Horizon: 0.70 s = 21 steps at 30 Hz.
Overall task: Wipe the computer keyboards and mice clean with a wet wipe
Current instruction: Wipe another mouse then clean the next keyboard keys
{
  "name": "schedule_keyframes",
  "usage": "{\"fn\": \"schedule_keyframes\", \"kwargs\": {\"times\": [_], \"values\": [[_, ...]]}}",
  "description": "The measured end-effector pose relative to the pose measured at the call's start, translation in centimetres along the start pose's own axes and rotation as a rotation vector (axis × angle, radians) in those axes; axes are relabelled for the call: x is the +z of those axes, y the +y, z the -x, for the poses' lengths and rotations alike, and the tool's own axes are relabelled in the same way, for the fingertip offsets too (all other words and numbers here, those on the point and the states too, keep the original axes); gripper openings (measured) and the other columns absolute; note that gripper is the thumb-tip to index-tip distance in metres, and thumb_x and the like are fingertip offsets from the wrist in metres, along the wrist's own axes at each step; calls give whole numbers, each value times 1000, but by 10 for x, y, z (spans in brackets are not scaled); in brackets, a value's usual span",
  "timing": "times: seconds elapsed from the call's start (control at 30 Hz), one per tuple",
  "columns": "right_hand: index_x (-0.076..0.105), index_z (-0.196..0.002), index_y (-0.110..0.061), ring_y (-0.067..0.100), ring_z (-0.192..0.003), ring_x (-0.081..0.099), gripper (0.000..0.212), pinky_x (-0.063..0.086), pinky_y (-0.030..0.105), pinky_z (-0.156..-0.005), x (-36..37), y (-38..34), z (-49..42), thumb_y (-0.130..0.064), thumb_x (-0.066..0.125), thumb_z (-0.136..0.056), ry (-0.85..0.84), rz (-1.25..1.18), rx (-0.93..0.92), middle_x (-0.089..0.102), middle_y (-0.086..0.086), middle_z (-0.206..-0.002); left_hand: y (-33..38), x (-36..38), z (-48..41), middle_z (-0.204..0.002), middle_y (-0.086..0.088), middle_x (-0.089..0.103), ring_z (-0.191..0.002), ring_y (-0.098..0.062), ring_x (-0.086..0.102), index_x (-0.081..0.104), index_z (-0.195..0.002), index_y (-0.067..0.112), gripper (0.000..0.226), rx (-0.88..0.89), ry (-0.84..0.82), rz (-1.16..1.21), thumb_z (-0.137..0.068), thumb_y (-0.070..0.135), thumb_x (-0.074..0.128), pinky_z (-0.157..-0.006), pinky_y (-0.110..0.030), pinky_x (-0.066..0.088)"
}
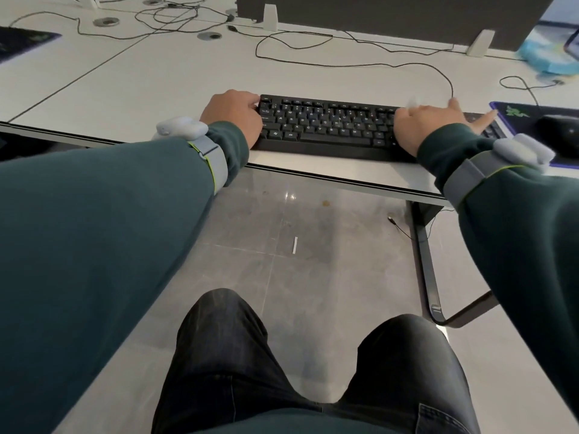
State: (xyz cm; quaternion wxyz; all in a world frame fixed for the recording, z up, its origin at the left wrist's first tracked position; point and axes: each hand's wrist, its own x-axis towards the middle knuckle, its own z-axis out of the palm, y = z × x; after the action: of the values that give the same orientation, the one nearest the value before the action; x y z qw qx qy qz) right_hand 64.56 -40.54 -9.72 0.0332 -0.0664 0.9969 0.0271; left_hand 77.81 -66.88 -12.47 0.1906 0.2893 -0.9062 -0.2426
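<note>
A black keyboard lies near the front edge of the white desk. My left hand grips the keyboard's left end, fingers curled over its corner. My right hand lies on the keyboard's right part, with a white wet wipe showing just beyond the knuckles; one finger points right toward the mouse pad. A black mouse sits on a dark mouse pad with a green logo at the right.
A dark monitor base with white feet stands behind the keyboard. Black cables loop over the desk. A blue wipe packet lies far right. Another dark pad is far left. My legs are below the desk edge.
</note>
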Motion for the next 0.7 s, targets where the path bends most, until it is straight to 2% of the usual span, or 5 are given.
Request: {"fn": "schedule_keyframes", "kwargs": {"times": [0.13,0.27,0.5,0.6,0.7], "values": [[44,-141,-27,25,-151,9,67,-7,79,-103,4,-22,4,-45,11,-86,5,-39,-176,38,-4,-155,9,5,0,-84,4,57,-87,-28,48,54,-78,24,25,-52,0,14,-91,14,36,-78,-30,38],[35,-148,-35,23,-152,6,67,-10,77,-104,4,-4,0,-52,10,-88,16,-16,-138,37,-8,-155,30,16,-4,-113,-15,64,-98,-35,58,60,-109,4,36,-90,-18,-19,-96,19,31,-81,-35,43],[35,-147,-28,23,-151,10,66,-8,78,-104,6,19,-8,-51,15,-88,6,-17,2,39,-2,-154,37,37,-9,-105,-14,63,-88,-35,52,49,-110,10,35,141,19,-272,-99,33,26,-75,-41,42],[36,-144,-29,23,-150,13,66,-9,79,-103,8,12,-8,-53,13,-87,20,-54,-68,40,-1,-153,35,38,-4,-125,-11,60,-112,-37,55,37,-145,10,57,239,-20,-242,-100,44,30,-85,-43,43],[31,-146,-33,25,-150,11,67,-6,78,-105,6,22,-7,-54,8,-87,0,-40,-101,35,-5,-156,31,38,-1,-152,-2,45,-131,-35,46,24,-156,20,66,325,-78,-252,-98,51,28,-102,-47,41]]}}
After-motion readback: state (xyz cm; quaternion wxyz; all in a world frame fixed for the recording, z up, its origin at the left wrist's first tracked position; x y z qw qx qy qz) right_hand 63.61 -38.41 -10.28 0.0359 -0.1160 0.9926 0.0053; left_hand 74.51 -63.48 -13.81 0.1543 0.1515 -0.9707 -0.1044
